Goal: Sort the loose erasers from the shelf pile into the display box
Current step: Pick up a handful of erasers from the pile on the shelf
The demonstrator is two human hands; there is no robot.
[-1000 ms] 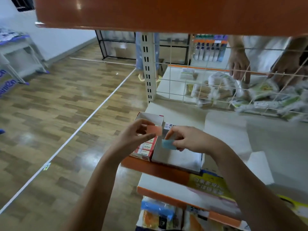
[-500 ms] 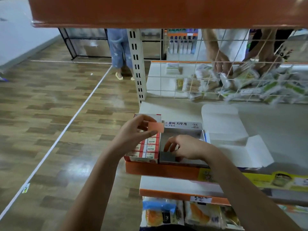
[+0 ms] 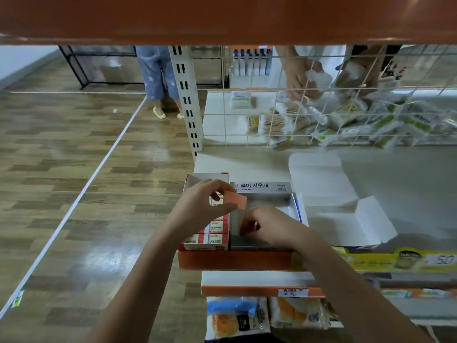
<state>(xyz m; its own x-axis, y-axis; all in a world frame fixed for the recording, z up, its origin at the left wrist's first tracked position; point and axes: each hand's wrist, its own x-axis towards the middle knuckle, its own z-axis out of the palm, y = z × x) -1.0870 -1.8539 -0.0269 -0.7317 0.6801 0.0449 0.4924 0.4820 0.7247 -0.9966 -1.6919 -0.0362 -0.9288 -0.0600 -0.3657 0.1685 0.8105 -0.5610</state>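
- left hand [image 3: 202, 206] pinches an orange eraser [image 3: 237, 200] between thumb and fingers, held above the left edge of the display box [image 3: 267, 194]
- right hand [image 3: 269, 226] sits down inside the display box near its front-left corner, fingers curled; cannot tell whether it holds anything, fingertips hidden by the hand itself
- display box is grey inside with a printed back flap, standing on the white shelf [image 3: 247, 162] at its orange front lip
- pencil box [image 3: 210, 233], red and white with 2B labels, touches the display box on its left; left hand covers its middle
- flat white cardboard flaps [image 3: 329, 194] lie just right of the display box
- wire grid [image 3: 284, 115] stands behind the shelf; bagged goods [image 3: 346, 120] piled behind it, blurred
- another person's hands [image 3: 301, 80] work behind the grid, body cut off by the orange upper shelf [image 3: 222, 18]
- a third person's legs in blue starred trousers [image 3: 158, 73] stand on the wooden floor [image 3: 61, 169], top cut off
- snack packets [image 3: 237, 318] on the lower shelf, partly cropped
- yellow price strip [image 3: 395, 262] at right, print unreadable
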